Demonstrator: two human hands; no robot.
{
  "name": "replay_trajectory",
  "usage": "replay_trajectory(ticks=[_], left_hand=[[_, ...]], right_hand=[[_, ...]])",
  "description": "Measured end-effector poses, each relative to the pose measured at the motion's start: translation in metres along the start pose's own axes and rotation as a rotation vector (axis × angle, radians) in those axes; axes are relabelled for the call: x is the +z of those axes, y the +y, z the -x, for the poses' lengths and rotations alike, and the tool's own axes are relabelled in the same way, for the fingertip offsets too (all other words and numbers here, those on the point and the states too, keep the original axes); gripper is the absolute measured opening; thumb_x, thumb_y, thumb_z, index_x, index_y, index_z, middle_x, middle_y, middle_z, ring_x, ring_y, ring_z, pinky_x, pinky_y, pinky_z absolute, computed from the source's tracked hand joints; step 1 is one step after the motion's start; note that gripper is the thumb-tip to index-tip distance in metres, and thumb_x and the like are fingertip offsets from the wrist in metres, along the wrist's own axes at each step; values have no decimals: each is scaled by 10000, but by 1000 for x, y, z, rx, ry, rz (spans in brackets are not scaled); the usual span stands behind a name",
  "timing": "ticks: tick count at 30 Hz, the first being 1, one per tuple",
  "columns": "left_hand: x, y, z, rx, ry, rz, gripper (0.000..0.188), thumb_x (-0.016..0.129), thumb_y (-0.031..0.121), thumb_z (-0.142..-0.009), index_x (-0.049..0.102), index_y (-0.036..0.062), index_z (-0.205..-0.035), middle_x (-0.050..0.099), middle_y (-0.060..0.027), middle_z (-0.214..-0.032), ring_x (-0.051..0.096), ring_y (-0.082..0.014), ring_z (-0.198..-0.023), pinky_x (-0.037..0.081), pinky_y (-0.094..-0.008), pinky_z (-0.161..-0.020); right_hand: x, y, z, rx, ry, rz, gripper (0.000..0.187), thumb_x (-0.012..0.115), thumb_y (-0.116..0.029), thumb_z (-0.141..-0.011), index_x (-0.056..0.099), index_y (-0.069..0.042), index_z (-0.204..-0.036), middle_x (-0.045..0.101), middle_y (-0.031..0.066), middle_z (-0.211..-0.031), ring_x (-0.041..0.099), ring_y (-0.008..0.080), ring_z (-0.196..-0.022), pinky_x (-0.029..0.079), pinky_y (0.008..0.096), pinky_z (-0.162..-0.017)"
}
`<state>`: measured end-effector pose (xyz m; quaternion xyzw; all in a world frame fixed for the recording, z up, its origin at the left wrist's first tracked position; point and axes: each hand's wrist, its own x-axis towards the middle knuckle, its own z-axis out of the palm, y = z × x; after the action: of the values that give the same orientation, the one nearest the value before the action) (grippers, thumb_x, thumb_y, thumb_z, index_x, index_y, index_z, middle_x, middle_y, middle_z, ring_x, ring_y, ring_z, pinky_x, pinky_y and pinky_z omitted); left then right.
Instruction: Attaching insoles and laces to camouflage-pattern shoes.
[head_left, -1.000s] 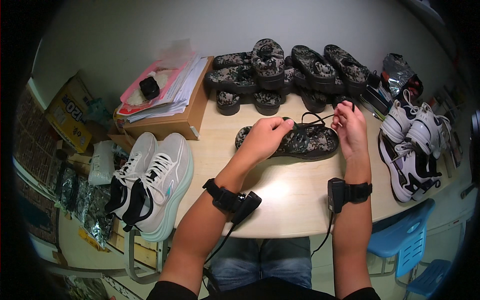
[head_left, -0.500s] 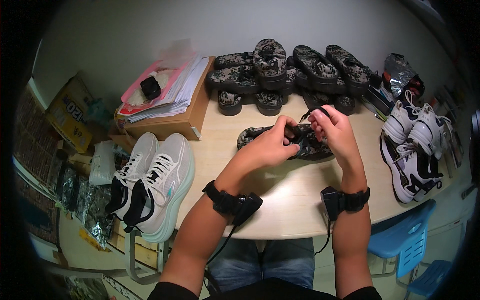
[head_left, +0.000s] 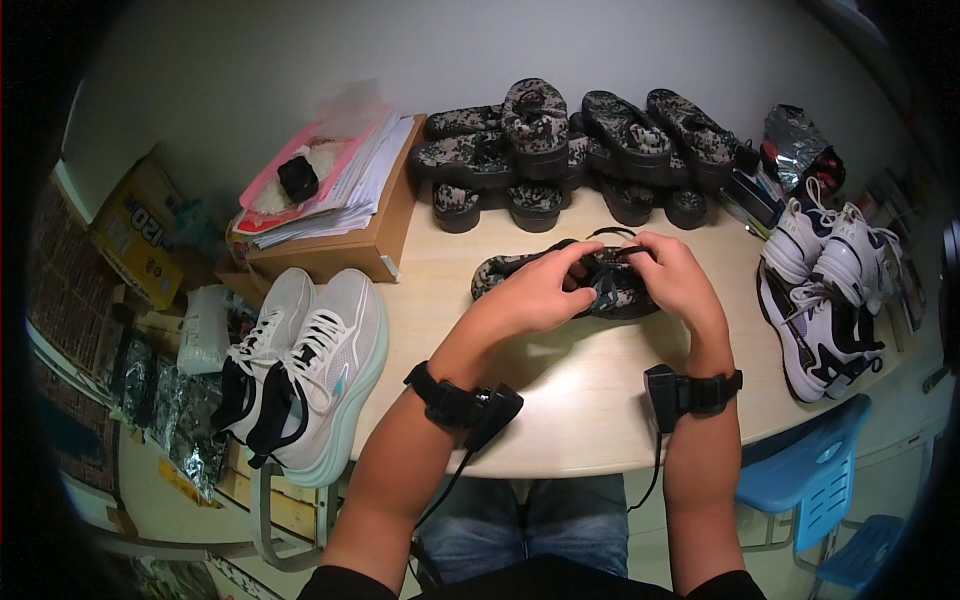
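The low camouflage-print fabric shoe with a dark sole [head_left: 625,300] lies sideways on the pale wood-grain table [head_left: 560,410], in front of the person, partly hidden by both hands. Its thin black cord lace [head_left: 612,231] is out on the upper and arcs in a loose loop past the far edge; no finished bow or knot shows, so fastening it looks undone as yet. The left hand [head_left: 540,292] curves over the middle of the upper, thumb and fingers near each other; the right hand [head_left: 678,282] brings its fingertips close together by the lace. Whether either clamps the lace, I cannot tell. Farther back stands a pile of similar camouflage-print shoes [head_left: 537,125], their lacing too unclear to judge. Against the frame half a second ago, the right hand is lower and nearer the shoe, and the lace's loop shows more plainly beyond the fingers
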<state>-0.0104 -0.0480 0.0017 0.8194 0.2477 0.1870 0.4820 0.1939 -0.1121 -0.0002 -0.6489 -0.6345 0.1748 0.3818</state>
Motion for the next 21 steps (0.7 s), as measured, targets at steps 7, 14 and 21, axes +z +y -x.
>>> replay_trajectory(ticks=[7,14,21], left_hand=[[0,-3,0,-22,-18,33,541,588,103,-862,412,107,-1373,586,-125,-1083,546,-190,-969,456,-314,-854],[-2,-1,1,32,-47,12,466,610,93,-851,486,83,-1300,581,-87,-1046,536,-146,-937,456,-290,-823],[-2,-18,-6,3,-34,98,286,634,88,-841,570,21,-1111,575,2,-890,509,-71,-795,442,-252,-690]], right_hand=[[-13,-24,7,181,-277,73,184,526,-109,-870,626,44,-886,616,33,-763,521,95,-686,421,251,-622],[-11,-33,13,-7,-282,-696,126,554,-116,-896,606,-23,-830,581,-20,-763,436,36,-619,351,191,-564],[3,-45,9,-66,-70,-698,129,619,-153,-888,635,-31,-927,613,4,-815,502,40,-686,408,194,-604]])
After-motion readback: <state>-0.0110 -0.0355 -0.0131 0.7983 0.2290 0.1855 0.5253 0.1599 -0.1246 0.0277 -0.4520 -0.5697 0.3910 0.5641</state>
